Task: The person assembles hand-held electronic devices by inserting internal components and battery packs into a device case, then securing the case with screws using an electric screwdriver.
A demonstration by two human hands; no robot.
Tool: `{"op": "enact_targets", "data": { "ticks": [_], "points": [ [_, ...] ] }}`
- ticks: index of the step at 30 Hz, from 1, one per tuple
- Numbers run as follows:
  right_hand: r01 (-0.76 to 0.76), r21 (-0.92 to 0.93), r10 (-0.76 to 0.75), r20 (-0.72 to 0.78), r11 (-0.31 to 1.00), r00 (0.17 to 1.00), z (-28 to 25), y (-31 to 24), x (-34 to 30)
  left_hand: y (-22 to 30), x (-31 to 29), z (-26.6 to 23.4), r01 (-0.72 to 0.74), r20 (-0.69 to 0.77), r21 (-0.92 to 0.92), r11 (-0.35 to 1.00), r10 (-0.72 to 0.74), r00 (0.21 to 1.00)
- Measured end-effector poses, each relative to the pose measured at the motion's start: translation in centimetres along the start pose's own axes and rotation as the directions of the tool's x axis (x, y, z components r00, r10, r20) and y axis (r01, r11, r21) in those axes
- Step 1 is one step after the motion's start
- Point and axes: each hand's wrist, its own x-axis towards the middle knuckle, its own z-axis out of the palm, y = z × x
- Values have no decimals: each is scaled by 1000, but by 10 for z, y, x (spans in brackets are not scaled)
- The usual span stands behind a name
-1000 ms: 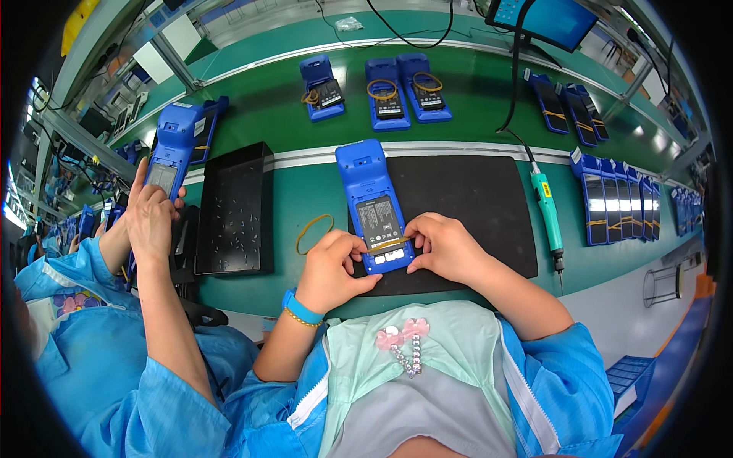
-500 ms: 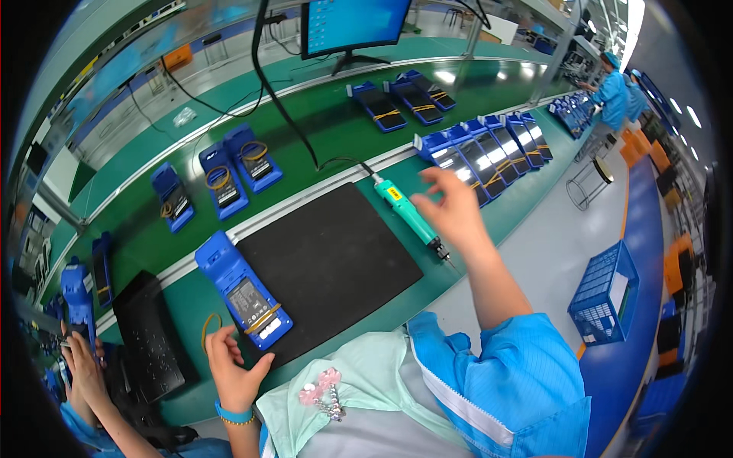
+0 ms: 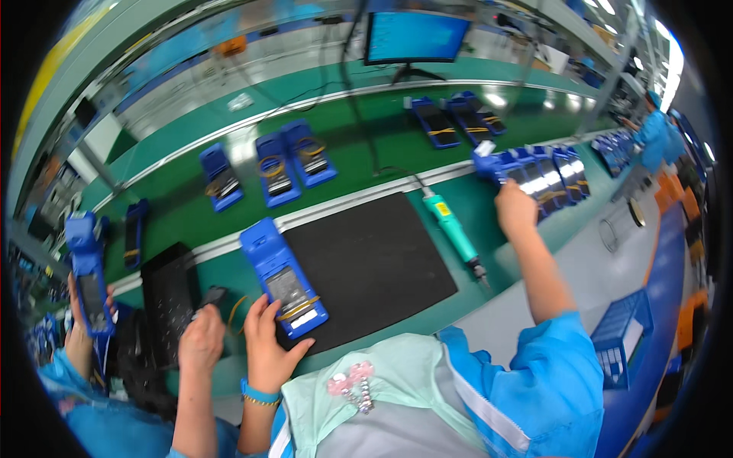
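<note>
The left hand point(image 3: 267, 343) stands with its fingers and thumb apart, at the near left side of one blue handheld device point(image 3: 269, 250); whether the fingertips touch it, I cannot tell. This device lies at the left edge of the black mat point(image 3: 374, 275), back side up. Its long axis runs slantwise: the thick head points away from the person and to the left, the end with the battery points near and to the right. One yellow band point(image 3: 299, 308) goes around this lower end.

The right hand point(image 3: 517, 208) is to the right of the mat, at the near left end of a row of blue devices point(image 3: 550, 179). It is blurred, so I cannot tell if its fingers are closed on one, nor count the row surely.

Just right of the mat lies one green electric screwdriver point(image 3: 454, 229); to its left, one loose band point(image 3: 236, 317) and one black tray point(image 3: 169, 284). Beyond the mat are three devices with bands point(image 3: 276, 168) and, farther right, three more devices point(image 3: 467, 118). Well left of the mat, one co-worker point(image 3: 114, 416) holds another device point(image 3: 85, 244).
</note>
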Motion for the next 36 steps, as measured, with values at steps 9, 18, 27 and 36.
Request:
{"op": "enact_targets", "data": {
  "ticks": [9,18,27,36],
  "points": [
    [88,806,-161,10,585,987,-116,-15,-68,-4,10,0,24,27,-4,1000,-24,999],
    [-639,741,-675,365,-206,641,-101,-207,-100,-14,11,-3,-43,28,-34,999,44,999],
    [-457,886,-648,396,81,651,-83,-240,-104,-18,10,-6,-38,67,-57,998,42,997],
    [318,769,-634,144,555,759,-113,-225,-99,-17,13,-9,-59,56,-22,998,60,997]
  ]
}}
